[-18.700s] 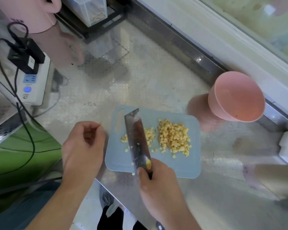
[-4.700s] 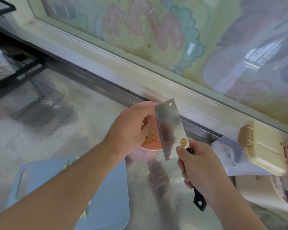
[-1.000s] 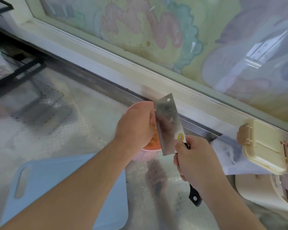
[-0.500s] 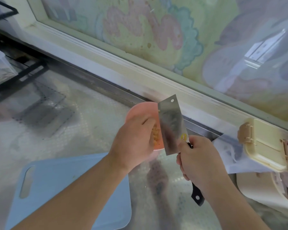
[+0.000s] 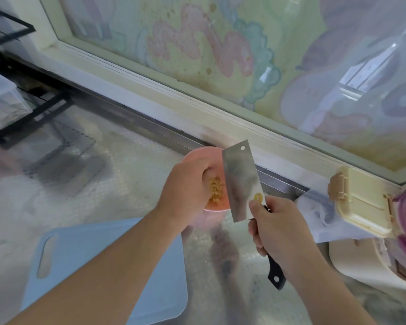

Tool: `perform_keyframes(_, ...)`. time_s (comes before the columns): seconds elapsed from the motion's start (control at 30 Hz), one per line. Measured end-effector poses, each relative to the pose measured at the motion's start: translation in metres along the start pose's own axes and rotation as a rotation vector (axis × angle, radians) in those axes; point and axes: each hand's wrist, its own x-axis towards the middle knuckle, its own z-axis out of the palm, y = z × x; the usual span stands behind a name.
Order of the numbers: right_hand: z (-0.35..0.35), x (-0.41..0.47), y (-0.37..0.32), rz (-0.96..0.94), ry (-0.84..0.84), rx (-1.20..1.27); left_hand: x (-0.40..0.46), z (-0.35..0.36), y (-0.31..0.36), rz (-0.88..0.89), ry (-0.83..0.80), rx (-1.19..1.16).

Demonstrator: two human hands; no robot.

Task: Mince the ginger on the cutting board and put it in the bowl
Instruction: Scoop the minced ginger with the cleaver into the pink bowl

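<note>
The ginger (image 5: 215,190) is being pushed off the knife (image 5: 240,181), gripped by the right hand (image 5: 279,231), into the bowl (image 5: 205,156) by the left hand (image 5: 188,188), whose finger pose is hidden; next, leftover bits should be wiped off.

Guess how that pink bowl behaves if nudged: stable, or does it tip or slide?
Likely slides readily: the pink bowl looks like thin, light plastic on a smooth, shiny steel counter. Possibly tippy, since it holds only a small heap of minced ginger as ballast. The left hand over its rim may be steadying it, though contact is hard to confirm.
</note>
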Motion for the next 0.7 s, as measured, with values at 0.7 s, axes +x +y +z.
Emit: perform_keyframes(0.7,0.034,-0.111,0.019,0.042,-0.256,0.275,-0.091,-0.104,-0.023,-0.624,0.314,-0.953)
